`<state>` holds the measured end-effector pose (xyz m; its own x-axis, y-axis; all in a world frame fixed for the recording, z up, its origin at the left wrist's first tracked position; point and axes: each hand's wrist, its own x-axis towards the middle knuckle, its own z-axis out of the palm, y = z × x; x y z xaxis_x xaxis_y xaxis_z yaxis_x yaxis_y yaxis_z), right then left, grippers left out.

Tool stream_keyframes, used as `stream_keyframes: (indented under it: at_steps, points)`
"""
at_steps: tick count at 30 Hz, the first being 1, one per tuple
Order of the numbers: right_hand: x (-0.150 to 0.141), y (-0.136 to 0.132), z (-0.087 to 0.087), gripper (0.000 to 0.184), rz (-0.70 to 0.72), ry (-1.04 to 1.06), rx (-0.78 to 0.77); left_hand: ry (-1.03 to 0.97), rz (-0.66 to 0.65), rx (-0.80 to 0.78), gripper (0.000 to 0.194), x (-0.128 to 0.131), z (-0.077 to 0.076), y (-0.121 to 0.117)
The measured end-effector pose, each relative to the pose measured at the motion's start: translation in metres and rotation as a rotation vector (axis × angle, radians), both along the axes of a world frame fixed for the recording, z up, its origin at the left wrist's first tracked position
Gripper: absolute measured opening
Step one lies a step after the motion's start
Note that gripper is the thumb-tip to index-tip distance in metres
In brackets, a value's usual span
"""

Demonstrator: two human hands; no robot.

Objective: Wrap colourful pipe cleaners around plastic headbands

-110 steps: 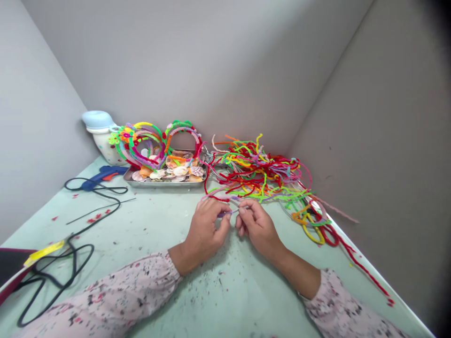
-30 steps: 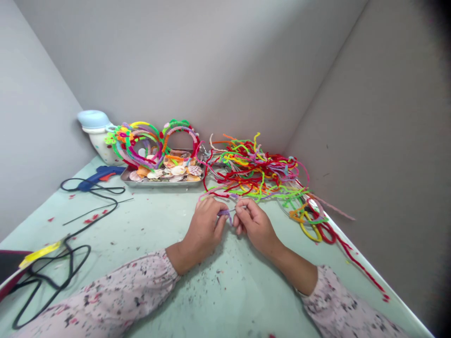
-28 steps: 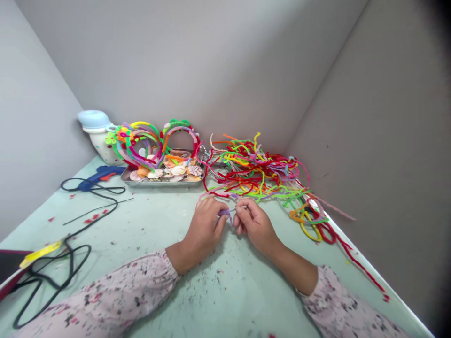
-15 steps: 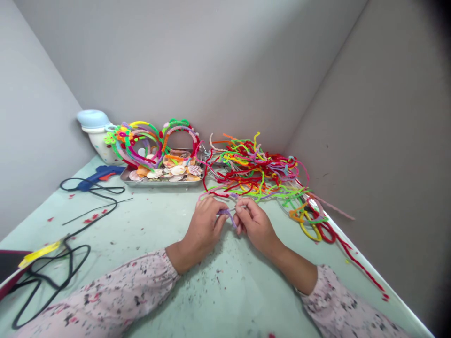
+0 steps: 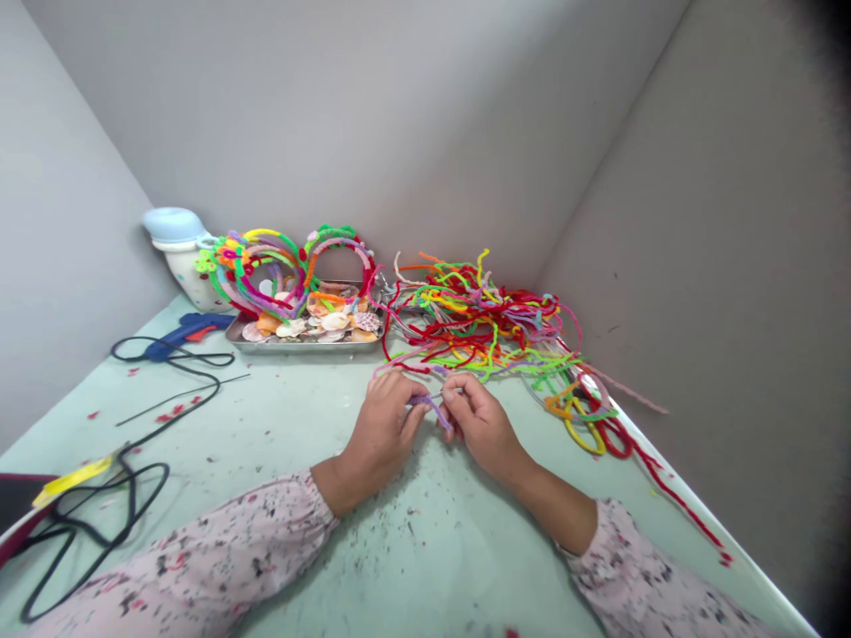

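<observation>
My left hand (image 5: 382, 425) is closed, thumb against fingers, on a fuzzy purple pipe cleaner (image 5: 420, 401). The pipe cleaner's loose end slants down toward my right fingers. My right hand (image 5: 482, 421) pinches a thin grey strip (image 5: 437, 394) that runs across the gap to the left hand; its full shape is hidden by the fingers. Both hands are just above the table, close together. Right behind them lies a tangled heap of coloured pipe cleaners (image 5: 465, 319).
A metal tray (image 5: 312, 347) holds seashells (image 5: 336, 322) and fuzzy headbands (image 5: 266, 235). Left of it are a blue glue gun (image 5: 183, 335), its black cord (image 5: 136, 496) and a white container with a blue lid (image 5: 174, 226). Scissors with yellow handles (image 5: 585, 436) lie right on the green table (image 5: 279, 416).
The purple pipe cleaner's loose end has swung slightly to the right, toward my right fingers. Both hands stay almost in place.
</observation>
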<state>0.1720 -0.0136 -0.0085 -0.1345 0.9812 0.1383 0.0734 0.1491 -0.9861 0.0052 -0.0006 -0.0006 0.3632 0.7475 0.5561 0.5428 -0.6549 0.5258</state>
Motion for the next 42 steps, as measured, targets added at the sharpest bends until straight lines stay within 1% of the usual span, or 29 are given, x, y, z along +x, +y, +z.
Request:
stream_keyframes:
  at_steps: [14,21,33,42]
  points:
    - [0.0008,0.0008,-0.0025,0.021,0.007,-0.005,-0.007,-0.003,0.011,-0.008,0.004,0.0005,0.0011,-0.001]
    - [0.0011,0.0003,-0.0011,0.022,0.012,-0.016,-0.011,-0.025,0.017,-0.019,0.005,0.0005,0.0011,-0.0019]
    - [0.001,0.0004,-0.0024,0.021,0.05,0.002,0.003,-0.018,0.03,-0.039,0.007,-0.0001,0.0014,-0.003]
    - [0.0007,-0.0011,-0.0019,0.019,0.037,0.021,0.024,-0.043,0.04,-0.063,0.006,0.0014,0.0043,-0.0039]
